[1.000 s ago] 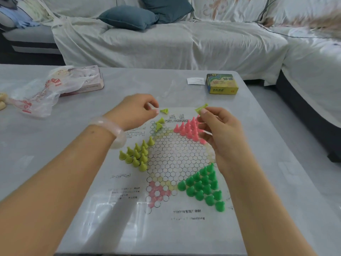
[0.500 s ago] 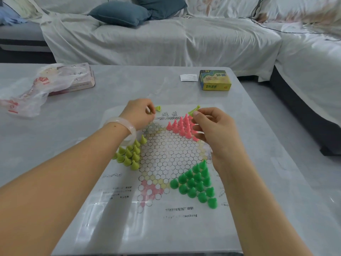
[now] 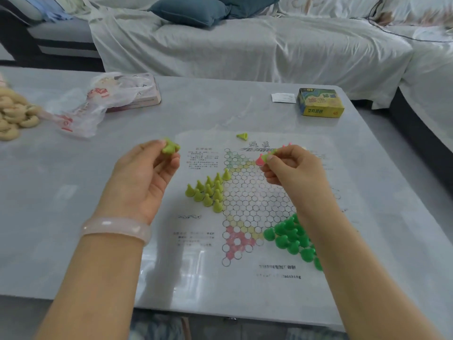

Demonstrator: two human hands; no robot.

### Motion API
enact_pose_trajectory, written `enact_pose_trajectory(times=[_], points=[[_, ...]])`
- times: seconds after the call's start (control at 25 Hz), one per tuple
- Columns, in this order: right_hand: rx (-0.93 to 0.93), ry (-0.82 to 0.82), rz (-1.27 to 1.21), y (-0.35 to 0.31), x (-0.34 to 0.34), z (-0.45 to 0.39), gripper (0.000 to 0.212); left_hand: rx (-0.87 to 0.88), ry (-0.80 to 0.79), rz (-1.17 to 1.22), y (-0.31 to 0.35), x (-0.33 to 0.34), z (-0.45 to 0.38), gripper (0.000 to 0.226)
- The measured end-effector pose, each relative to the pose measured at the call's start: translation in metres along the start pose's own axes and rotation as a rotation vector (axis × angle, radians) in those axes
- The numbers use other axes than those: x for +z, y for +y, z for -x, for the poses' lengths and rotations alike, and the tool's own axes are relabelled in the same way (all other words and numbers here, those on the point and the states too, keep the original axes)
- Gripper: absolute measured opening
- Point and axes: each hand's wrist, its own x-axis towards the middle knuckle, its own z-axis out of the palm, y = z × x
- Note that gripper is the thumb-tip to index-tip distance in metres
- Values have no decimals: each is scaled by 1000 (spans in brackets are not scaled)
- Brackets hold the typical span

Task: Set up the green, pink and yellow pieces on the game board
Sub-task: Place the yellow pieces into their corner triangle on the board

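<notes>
Glossy grey table (image 3: 220, 106); left hand (image 3: 147, 177) pinches cone-shaped yellow pieces (image 3: 170, 148).

Soft, even daylight; pale glare streaks on the glossy desk (image 3: 196, 263) just below the left hand (image 3: 147, 177). Slight overall blur, wide-angle bending at edges.

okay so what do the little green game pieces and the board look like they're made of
Green pieces: likely moulded plastic, with a smooth, slightly glossy, even colour and rounded cone shapes. Board: seems a thin printed sheet, paper or plastic film, lying flat on the table; its surface reflects window light, so it may be laminated or glossy, but I can't tell which.
</notes>
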Motion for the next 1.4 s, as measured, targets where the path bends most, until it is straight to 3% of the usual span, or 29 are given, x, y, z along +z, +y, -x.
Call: enact_pose_trajectory(times=[0.12, 0.28, 0.64, 1.16, 1.24, 1.4], points=[[-107, -33, 285, 9, 15, -3, 2, -116, 25, 153, -2, 0, -7, 19], [-223, -137, 619, 15, 31, -6, 8, -112, -38, 200, 1, 3, -7, 17], [-264, -156, 873, 26, 54, -11, 12, -80, -32, 151, 9, -7, -8, 13], [-277, -176, 934, 25, 52, -9, 19, -65, -74, 83, 6, -5, -7, 15], [-321, -142, 846, 17, 46, -7, 14, -63, -107, -9, 1, -4, -6, 14], [-406, -142, 428, -9, 45, 6, 13, -26, -228, -288, -10, 3, 1, 12]])
